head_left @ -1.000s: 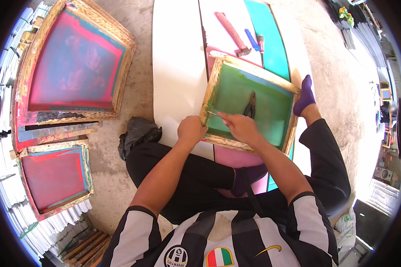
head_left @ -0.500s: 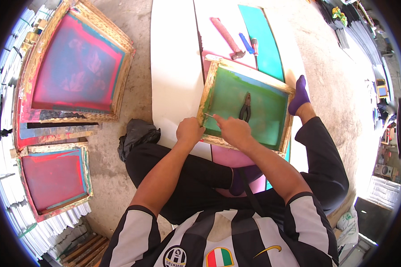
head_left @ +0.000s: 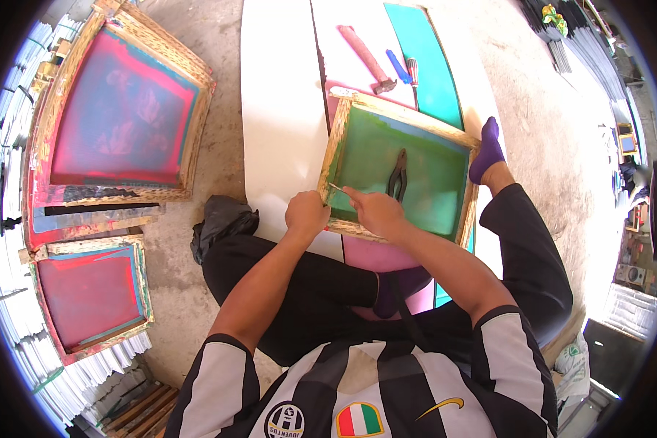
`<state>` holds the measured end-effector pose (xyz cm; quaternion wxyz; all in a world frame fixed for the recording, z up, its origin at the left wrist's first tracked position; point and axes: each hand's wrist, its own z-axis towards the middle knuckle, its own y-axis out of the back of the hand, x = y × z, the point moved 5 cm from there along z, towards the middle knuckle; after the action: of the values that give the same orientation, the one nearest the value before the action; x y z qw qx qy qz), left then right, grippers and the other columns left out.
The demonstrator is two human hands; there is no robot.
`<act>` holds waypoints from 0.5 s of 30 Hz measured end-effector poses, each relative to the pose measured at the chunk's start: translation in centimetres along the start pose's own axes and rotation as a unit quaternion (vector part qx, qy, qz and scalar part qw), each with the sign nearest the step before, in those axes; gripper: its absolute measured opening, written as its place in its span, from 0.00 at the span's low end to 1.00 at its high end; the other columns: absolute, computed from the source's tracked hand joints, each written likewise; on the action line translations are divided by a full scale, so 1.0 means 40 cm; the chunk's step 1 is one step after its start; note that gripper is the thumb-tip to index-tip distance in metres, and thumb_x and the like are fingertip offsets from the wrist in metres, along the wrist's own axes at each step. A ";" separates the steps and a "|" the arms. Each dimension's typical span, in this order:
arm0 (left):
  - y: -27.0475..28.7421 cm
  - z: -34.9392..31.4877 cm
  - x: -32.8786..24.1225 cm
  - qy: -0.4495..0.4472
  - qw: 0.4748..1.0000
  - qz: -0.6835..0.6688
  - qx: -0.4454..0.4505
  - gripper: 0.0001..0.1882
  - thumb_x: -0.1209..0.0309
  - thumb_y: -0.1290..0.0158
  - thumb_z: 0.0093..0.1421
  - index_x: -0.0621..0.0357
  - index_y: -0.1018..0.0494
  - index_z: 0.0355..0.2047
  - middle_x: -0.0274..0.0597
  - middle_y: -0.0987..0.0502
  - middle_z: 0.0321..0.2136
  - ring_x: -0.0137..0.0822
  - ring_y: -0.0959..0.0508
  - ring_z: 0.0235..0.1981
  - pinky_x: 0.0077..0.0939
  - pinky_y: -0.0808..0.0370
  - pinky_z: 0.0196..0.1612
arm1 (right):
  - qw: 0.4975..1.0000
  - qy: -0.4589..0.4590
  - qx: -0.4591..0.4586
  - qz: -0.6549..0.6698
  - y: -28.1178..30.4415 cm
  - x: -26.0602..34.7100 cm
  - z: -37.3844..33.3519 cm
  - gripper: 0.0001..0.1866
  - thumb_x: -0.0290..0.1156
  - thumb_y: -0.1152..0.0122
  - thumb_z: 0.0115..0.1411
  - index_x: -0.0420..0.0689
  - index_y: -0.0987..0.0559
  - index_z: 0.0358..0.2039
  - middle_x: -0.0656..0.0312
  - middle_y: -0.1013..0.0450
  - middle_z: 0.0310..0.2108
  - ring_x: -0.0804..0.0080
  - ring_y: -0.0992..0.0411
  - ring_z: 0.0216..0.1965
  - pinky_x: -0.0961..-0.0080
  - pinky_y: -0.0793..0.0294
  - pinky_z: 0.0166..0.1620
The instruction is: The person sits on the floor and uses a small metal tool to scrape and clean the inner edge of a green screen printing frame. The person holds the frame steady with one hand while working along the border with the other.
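A wooden screen-printing frame [head_left: 326, 157] with green mesh [head_left: 369, 150] lies tilted in front of my crossed legs. My left hand [head_left: 308, 213] is closed around the lower part of its left rail. My right hand [head_left: 378, 213] is closed on a thin metal tool [head_left: 335, 187], with the tip pointing left at the inner side of that rail. Most of the tool is hidden by the fingers, so its kind cannot be made out. Dark pliers [head_left: 397, 177] lie on the mesh, just beyond my right hand.
Beyond the frame lie a hammer [head_left: 367, 60], a blue-handled tool [head_left: 398, 66] and a screwdriver [head_left: 413, 71] on coloured boards [head_left: 427, 51]. Larger pink-and-blue screens [head_left: 117, 109] lean at the left, above a smaller red screen [head_left: 87, 292]. A black plastic bag [head_left: 225, 223] sits beside my left knee.
The whole view has shifted slightly, moving the frame and tools a little left. Both hands keep their hold at the left rail, and the pliers stay on the mesh.
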<state>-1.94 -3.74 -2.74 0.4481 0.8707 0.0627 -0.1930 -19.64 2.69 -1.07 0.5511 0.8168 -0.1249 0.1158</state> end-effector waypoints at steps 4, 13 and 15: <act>0.007 -0.006 -0.002 0.003 1.000 -0.005 0.000 0.13 0.64 0.35 0.57 0.63 0.14 0.34 0.56 0.14 0.37 0.57 0.13 0.40 0.49 0.15 0.44 | 0.998 -0.003 0.036 0.056 -0.008 -0.019 0.006 0.24 0.46 0.52 0.78 0.73 0.30 0.72 0.50 0.18 0.37 0.43 0.18 0.37 0.46 0.18 0.41; -0.006 0.002 -0.001 0.001 1.000 0.004 0.017 0.15 0.62 0.35 0.57 0.63 0.14 0.35 0.56 0.14 0.36 0.57 0.13 0.40 0.49 0.15 0.45 | 0.988 0.047 0.053 0.136 -0.031 -0.076 0.044 0.24 0.43 0.52 0.78 0.71 0.30 0.73 0.51 0.17 0.40 0.45 0.17 0.39 0.51 0.18 0.46; -0.002 0.002 -0.003 -0.004 1.000 -0.003 0.013 0.15 0.62 0.35 0.57 0.63 0.14 0.35 0.56 0.14 0.36 0.57 0.13 0.40 0.49 0.15 0.45 | 0.978 0.077 0.028 0.192 -0.052 -0.101 0.053 0.24 0.42 0.51 0.78 0.70 0.30 0.73 0.52 0.17 0.41 0.45 0.17 0.38 0.52 0.18 0.46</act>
<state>-2.10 -3.76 -2.79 0.4368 0.8753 0.0606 -0.1984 -22.63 1.78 -4.99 0.5033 0.7816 -0.2326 0.2856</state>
